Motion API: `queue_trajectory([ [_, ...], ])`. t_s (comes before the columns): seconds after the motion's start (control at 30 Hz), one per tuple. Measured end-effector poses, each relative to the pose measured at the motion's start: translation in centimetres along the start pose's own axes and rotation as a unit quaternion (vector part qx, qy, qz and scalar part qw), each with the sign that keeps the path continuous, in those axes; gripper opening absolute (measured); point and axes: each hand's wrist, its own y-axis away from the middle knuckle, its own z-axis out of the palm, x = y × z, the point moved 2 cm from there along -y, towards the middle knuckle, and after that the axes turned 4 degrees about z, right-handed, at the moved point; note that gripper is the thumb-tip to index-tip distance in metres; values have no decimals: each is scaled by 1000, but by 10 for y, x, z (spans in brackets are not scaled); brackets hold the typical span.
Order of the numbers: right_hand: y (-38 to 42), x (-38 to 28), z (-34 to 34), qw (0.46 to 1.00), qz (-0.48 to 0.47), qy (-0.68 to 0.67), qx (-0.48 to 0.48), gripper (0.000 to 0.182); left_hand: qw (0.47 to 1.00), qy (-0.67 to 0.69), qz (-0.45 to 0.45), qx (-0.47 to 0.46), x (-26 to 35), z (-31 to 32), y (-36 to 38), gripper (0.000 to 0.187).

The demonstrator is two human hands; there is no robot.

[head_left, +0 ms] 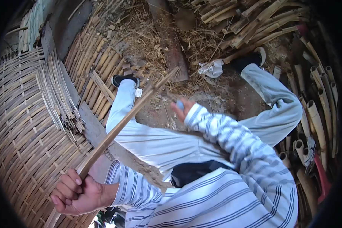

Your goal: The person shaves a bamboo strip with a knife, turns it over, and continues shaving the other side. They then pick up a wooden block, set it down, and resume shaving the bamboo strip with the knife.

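My left hand (74, 193) is wrapped round the lower end of a long split bamboo strip (117, 127), at the lower left. The strip slants up and to the right across my left leg, its far end over the littered ground. Near the middle of the view, my right hand (183, 109) is slightly blurred, below the strip's far end and apart from it. Its fingers are bent around a small blue-grey thing (180, 105), too smeared to make out.
A woven bamboo surface (19, 110) fills the left side, with a bundle of thin strips (59, 95) on it. A thick wooden log (169, 41) lies ahead among shavings. Bamboo poles (317, 117) stand at the right near a red-handled tool (322, 178). A crumpled white wrapper (211, 69) lies on the ground.
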Motion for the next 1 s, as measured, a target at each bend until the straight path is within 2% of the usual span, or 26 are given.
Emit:
queue_trajectory([
  [0.07, -52, 22, 14, 997, 50, -4, 54, 66, 999, 22, -14, -33, 1, 2, 2, 39],
  [0.1, -63, 22, 7, 992, 49, 32, 111, 67, 998, 31, -19, -44, 3, 2, 5, 39],
  [0.13, -64, 26, 7, 990, 48, 32, 129, 67, 998, 40, -21, -49, 4, 0, 4, 39],
  [0.2, -46, 14, 7, 998, 31, 29, 45, 66, 996, 61, -26, -56, 1, -5, 1, 39],
  [0.23, -25, 5, 7, 998, -16, 35, 59, 62, 996, 61, -27, -53, 1, -9, 1, 39],
  [0.27, -8, -8, -4, 998, -57, 24, 14, 61, 996, 63, -28, -54, -1, -12, -2, 39],
  [0.33, -22, -5, -4, 1000, 29, 5, -11, 63, 995, 69, -32, -69, 1, -16, -1, 39],
  [0.4, -89, 44, 18, 992, 69, 32, 99, 66, 991, 88, -25, -101, 1, -17, 3, 39],
  [0.43, -114, 64, 17, 991, 75, 50, 102, 69, 989, 93, -16, -109, 2, -16, 5, 39],
  [0.53, -84, 43, 20, 995, 34, 54, 81, 67, 982, 119, -20, -146, -3, -21, 4, 39],
  [0.57, -55, 18, 8, 997, -9, 26, 69, 64, 976, 135, -36, -165, -5, -29, -6, 38],
  [0.6, -40, 5, -3, 996, -76, 35, 19, 60, 967, 160, -48, -191, -11, -33, -14, 38],
  [0.63, -40, -1, -12, 997, -62, 40, -8, 61, 960, 174, -39, -216, -17, -35, -16, 38],
  [0.67, -39, -1, -14, 997, -45, 45, -42, 61, 966, 177, -31, -185, -19, -42, -16, 39],
  [0.73, -101, 41, 20, 997, 10, 53, 61, 63, 975, 184, -3, -121, -20, -58, -17, 41],
  [0.77, -103, 33, 9, 999, 6, 27, 40, 65, 959, 206, -33, -190, -21, -58, -19, 38],
  [0.87, -99, 23, 11, 995, 37, 87, 44, 66, 947, 256, -39, -188, -23, -58, -19, 37],
  [0.9, -80, 11, 6, 997, 27, 73, 17, 70, 963, 218, -12, -159, -21, -57, -18, 37],
  [0.93, -61, -3, -2, 997, -14, 72, 8, 61, 966, 216, -11, -144, -23, -63, -21, 37],
  [1.0, -38, -16, -7, 991, -91, 96, 20, 57, 974, 200, -10, -109, -22, -70, -25, 37],
])
